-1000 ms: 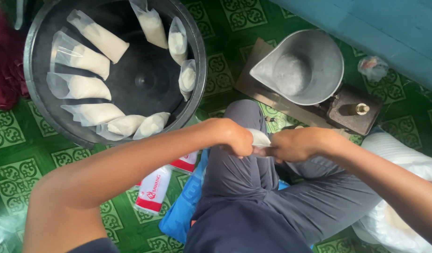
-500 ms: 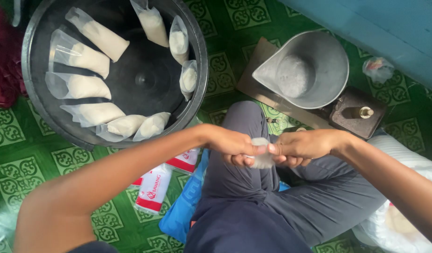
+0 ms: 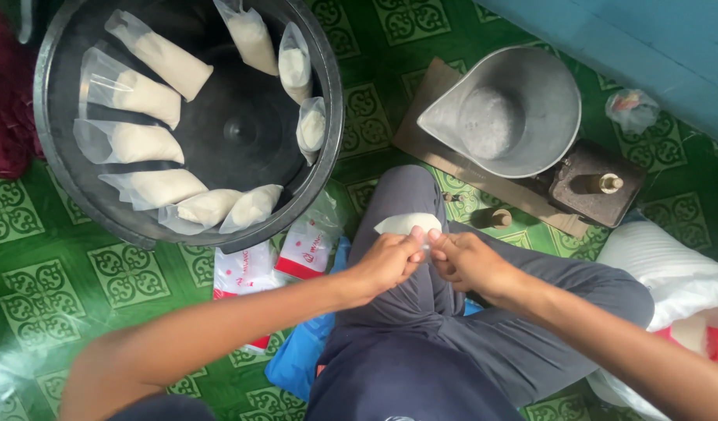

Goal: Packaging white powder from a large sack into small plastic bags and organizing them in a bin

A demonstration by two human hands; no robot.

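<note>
My left hand (image 3: 388,260) and my right hand (image 3: 462,261) meet over my lap, both pinching the neck of a small clear plastic bag (image 3: 408,224) filled with white powder. The filled end of the bag points away from me and rests on my grey trouser leg (image 3: 398,195). A round black tub (image 3: 242,132) to the upper left holds several similar filled bags (image 3: 145,145) laid around its inner wall.
A metal scale pan (image 3: 507,109) sits on a brown weighing scale (image 3: 589,183) at the upper right. A large white sack (image 3: 671,273) lies on the right. Red-and-white packets (image 3: 308,245) and a blue bag (image 3: 297,355) lie on the green patterned floor (image 3: 125,273).
My hands have drawn closer to my body and turned so the bag's filled end now points away. My arms dropped lower, uncovering the packets on the floor.
</note>
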